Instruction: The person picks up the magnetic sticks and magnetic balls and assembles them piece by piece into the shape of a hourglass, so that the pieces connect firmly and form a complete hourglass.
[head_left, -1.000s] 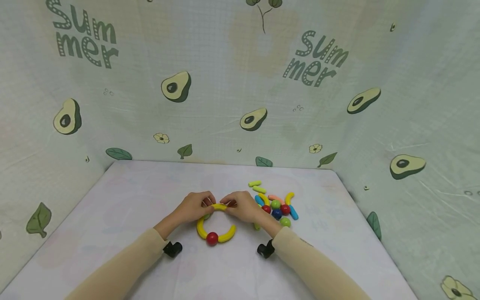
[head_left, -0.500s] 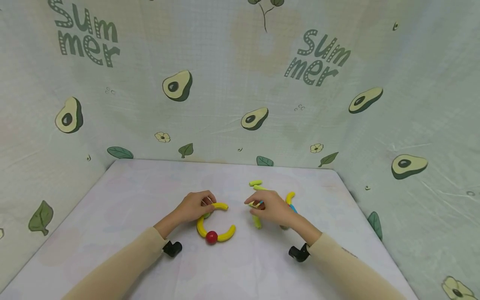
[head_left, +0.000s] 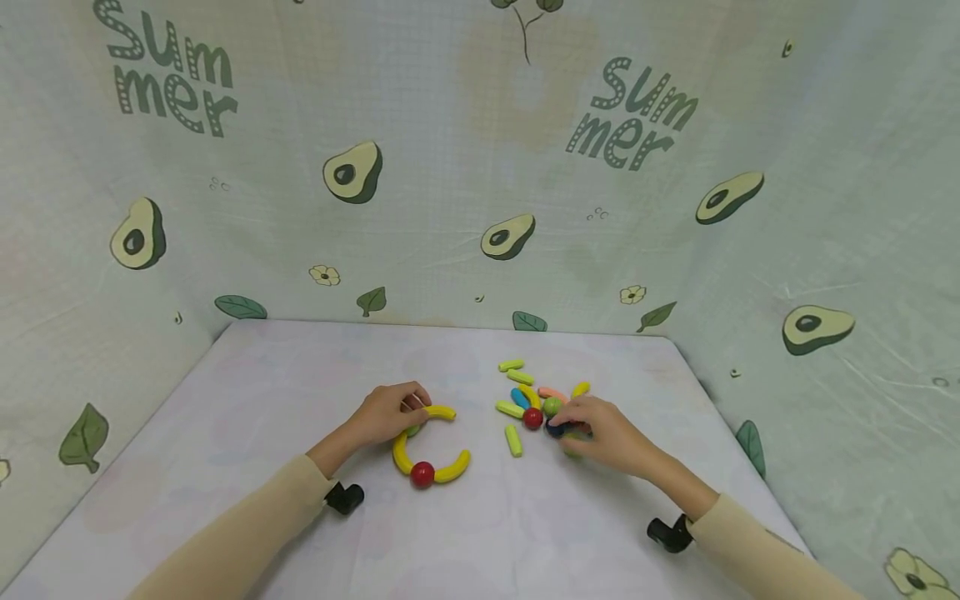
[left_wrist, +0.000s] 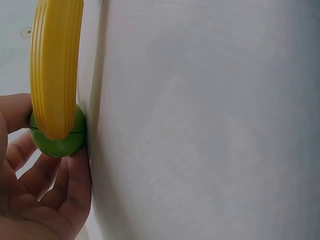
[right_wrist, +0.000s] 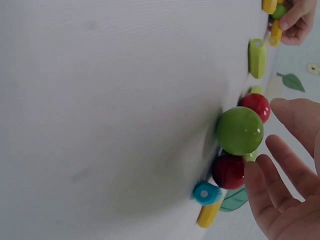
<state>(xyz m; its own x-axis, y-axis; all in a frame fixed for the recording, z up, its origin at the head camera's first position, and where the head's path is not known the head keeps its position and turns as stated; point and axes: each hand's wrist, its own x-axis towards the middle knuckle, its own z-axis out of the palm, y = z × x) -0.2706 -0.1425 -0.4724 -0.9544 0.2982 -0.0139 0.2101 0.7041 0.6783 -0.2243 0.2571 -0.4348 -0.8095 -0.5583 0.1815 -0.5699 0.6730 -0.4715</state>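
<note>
My left hand [head_left: 390, 414] pinches a green ball [left_wrist: 60, 146] between thumb and fingers, low over the white table. Yellow curved rods [left_wrist: 56, 65] meet that ball, and a red ball [head_left: 422, 475] joins two of the rods at the near side, making a ring with a gap on its right. My right hand [head_left: 617, 437] is over the pile of loose pieces, its fingertips at a dark blue ball [head_left: 554, 429]. In the right wrist view its fingers are spread beside a green ball [right_wrist: 240, 131] and a red ball [right_wrist: 230, 171]; the blue ball is hidden there.
Several lime-green straight rods [head_left: 513, 441] lie left of and behind the pile. A blue rod [head_left: 520, 398], a pink rod [head_left: 552, 393] and another red ball [head_left: 532, 418] are among the loose pieces. A printed cloth [head_left: 420, 208] hangs behind the table.
My right hand has left the yellow rod at the ring and moved right to the loose pieces. The left hand has stayed at the ring.
</note>
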